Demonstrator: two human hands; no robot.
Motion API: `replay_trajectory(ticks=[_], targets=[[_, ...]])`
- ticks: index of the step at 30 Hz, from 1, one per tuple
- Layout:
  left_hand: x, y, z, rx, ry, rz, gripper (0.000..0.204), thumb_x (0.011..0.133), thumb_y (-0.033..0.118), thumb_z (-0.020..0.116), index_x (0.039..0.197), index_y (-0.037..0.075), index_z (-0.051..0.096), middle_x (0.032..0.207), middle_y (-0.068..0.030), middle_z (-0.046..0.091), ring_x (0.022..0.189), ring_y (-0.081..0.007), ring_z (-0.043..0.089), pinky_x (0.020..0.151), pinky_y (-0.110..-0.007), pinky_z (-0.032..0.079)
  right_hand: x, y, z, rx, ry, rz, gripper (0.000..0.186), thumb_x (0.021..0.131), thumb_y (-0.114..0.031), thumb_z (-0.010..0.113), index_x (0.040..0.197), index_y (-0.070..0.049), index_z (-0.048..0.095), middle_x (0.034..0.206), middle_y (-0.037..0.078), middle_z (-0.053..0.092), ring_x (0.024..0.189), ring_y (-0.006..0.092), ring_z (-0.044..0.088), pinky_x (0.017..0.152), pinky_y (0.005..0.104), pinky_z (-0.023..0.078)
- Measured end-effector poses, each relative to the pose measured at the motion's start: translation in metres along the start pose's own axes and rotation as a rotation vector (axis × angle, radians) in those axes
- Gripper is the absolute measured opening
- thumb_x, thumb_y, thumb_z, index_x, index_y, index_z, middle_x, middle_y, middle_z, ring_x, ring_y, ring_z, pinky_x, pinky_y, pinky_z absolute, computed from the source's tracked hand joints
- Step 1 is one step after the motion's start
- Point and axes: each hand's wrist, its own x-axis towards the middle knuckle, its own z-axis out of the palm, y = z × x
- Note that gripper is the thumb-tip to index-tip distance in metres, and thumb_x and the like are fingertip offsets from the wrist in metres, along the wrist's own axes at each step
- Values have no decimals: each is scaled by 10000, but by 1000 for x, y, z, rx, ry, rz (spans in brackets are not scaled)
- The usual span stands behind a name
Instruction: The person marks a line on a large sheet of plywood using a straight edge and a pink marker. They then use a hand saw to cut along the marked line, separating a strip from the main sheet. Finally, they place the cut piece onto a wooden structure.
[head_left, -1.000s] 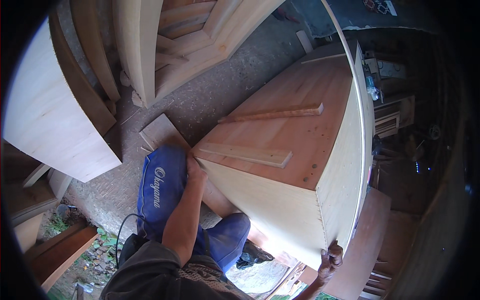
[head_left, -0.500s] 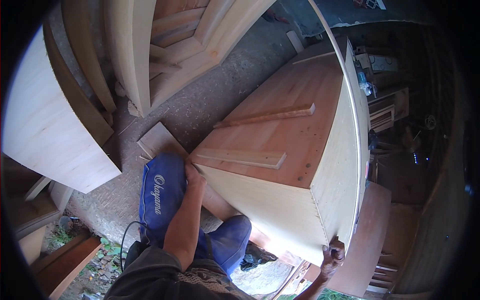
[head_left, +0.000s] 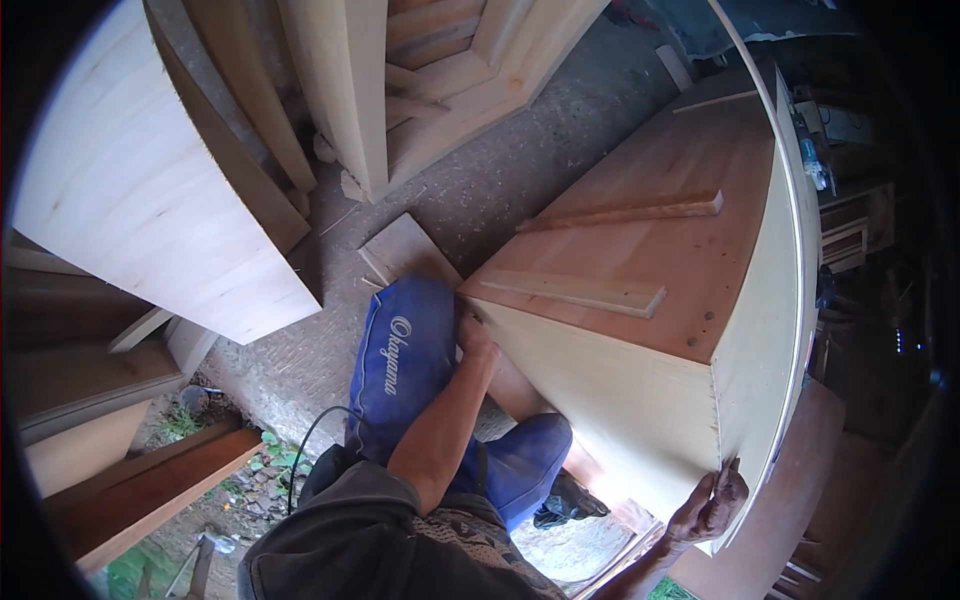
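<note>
A large box-like wooden cabinet [head_left: 600,385] lies in front of me, its reddish plywood side up and its pale end toward me. My left hand [head_left: 476,333] grips its near left corner; the fingertips are partly hidden there. Low on the right, my right hand [head_left: 712,508] is closed at the cabinet's near right edge, fingers curled and thumb against the pale panel. Two wooden strips, a long one [head_left: 630,208] and a shorter one [head_left: 575,290], lie across the reddish side. My knee in blue trousers [head_left: 415,320] is beside the left corner.
A pale plywood sheet [head_left: 170,170] stands at the left, by thick wooden frames [head_left: 345,90]. A flat board [head_left: 410,247] lies on the rough floor by my knee. Curved pale edging [head_left: 796,250] runs along the cabinet's right side. A reddish panel [head_left: 790,480] leans beyond my right hand.
The whole view has shifted, so the cabinet, boards and both hands appear further right. Both hands keep their places at the cabinet's corners; the right hand's fingers are slightly differently curled.
</note>
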Motion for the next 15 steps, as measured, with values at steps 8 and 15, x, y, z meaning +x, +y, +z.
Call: replay_trajectory(ticks=[8, 15], targets=[[-40, 7, 9, 155, -52, -145, 396, 933, 113, 499, 1311, 50, 597, 1317, -64, 605, 1224, -210, 550, 1050, -352, 422, -11, 9, -4, 27, 10, -16, 396, 898, 71, 538, 1249, -40, 683, 1071, 150, 550, 1030, 289, 564, 1077, 672, 422], [-29, -2, 2, 183, -163, 23, 399, 963, 93, 473, 1353, 63, 557, 1319, -60, 589, 1185, -209, 562, 1043, -365, 437, -9, -2, 2, -83, 32, -19, 394, 903, 81, 551, 1261, -34, 672, 1086, 144, 549, 1057, 289, 568, 1098, 654, 416]])
